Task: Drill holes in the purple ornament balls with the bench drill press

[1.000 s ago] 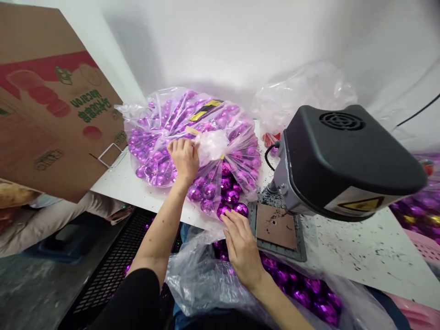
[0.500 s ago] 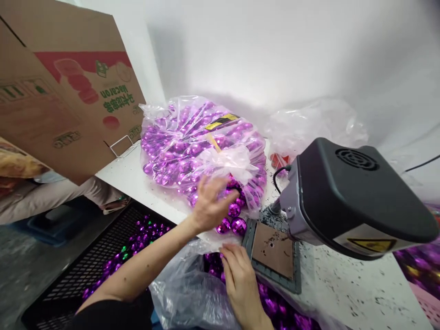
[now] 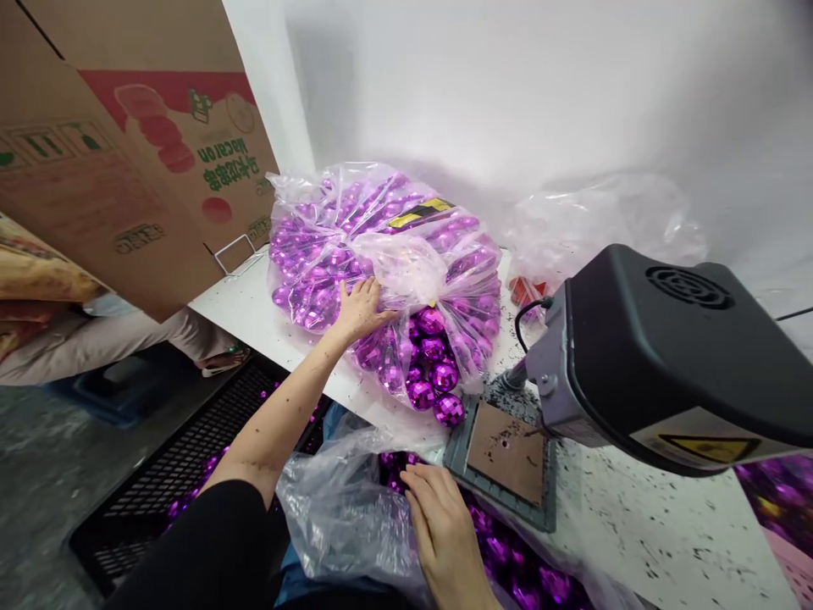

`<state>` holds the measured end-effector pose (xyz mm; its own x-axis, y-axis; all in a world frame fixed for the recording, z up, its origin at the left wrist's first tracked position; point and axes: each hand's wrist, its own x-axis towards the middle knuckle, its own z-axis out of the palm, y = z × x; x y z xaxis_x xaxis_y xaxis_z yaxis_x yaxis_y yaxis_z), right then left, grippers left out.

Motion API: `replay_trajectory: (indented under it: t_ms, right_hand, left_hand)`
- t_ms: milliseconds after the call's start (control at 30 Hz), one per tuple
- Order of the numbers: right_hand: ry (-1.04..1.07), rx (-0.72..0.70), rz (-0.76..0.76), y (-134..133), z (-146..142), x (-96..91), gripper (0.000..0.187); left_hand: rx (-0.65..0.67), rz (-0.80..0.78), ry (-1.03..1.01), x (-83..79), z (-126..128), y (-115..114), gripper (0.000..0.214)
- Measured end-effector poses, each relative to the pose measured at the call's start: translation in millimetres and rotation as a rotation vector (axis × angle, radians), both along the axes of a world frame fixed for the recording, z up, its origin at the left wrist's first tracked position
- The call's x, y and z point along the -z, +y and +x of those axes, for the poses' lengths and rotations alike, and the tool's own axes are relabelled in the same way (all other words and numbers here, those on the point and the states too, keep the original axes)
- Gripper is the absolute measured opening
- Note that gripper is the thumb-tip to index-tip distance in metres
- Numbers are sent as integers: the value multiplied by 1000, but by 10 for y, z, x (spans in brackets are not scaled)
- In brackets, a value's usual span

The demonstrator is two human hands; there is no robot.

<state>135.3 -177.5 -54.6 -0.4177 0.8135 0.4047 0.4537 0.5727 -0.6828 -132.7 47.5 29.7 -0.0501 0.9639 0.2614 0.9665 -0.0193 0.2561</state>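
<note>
A white wall point(image 3: 483, 93) backs the speckled table point(image 3: 686, 534); left grip point(image 3: 359, 316) spread on the bag point(image 3: 406, 263), right grip point(image 3: 445, 525) unclear.

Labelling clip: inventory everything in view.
Table: 1, white, centre
Bag: 1, clear, on table
Tape: 1, yellow-black, on bag
Balls: many, purple, at both bags
Lower bag: 1, clear, by table edge
Machine: 1, black, right
Pad: 1, brown, under machine
Film: 1, clear, behind machine
Carton: 1, brown, left
Wire frame: 1, white, by carton
Person: 1, pale trousers, left
Crate: 1, black, lower left
Basket: 1, pink, lower right
Left hand: 1, bare, on bag
Right hand: 1, bare, at lower bag
</note>
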Motion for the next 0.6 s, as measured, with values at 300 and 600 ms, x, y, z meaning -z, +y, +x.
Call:
replay_trajectory:
  t_ms: [300,600]
  right_hand:
    - [-21,23,-103,-135,377,-109,33]
    - [-58,93,-232,-288,687,-343,31]
  left_hand:
    - [381,270,46,242,833,-1248,23]
    - [551,-132,-32,628,1315,-1260,48]
